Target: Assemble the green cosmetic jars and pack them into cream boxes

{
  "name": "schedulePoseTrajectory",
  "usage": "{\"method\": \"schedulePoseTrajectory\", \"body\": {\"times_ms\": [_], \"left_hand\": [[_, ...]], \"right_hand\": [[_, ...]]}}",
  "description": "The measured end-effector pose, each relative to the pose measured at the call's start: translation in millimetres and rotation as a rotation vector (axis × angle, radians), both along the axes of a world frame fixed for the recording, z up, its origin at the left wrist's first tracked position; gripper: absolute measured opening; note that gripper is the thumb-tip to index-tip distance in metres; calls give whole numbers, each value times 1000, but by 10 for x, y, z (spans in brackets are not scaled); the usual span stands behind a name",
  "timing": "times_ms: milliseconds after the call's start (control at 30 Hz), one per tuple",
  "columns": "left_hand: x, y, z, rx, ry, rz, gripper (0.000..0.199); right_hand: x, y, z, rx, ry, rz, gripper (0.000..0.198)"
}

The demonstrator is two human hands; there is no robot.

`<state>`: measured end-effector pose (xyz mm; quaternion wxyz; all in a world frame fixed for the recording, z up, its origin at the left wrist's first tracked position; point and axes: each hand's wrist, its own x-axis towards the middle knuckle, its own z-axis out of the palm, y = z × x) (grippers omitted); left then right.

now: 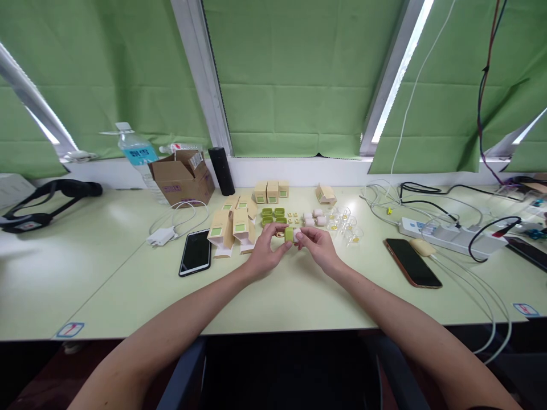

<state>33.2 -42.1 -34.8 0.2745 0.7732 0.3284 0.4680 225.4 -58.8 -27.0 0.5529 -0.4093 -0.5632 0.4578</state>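
My left hand is closed on a small green case, held a little above the table. Against the case's right side, my right hand pinches a small pale pink cylinder; whether the two pieces are joined I cannot tell. Just beyond the hands lie several open green cases, tiny yellowish pieces, more pale pink cylinders and clear plastic covers. Opened cardboard boxes lie left of my left hand.
Closed small boxes and another carton stand farther back. A phone and charger lie left; another phone, a power strip and cables are right. A brown box, bottle and black cylinder line the wall.
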Motion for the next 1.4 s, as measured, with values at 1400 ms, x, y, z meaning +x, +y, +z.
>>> {"method": "schedulePoseTrajectory", "body": {"times_ms": [1400], "left_hand": [[123, -16, 59, -407, -255, -260, 54]], "right_hand": [[99, 17, -135, 861, -946, -225, 29]]}}
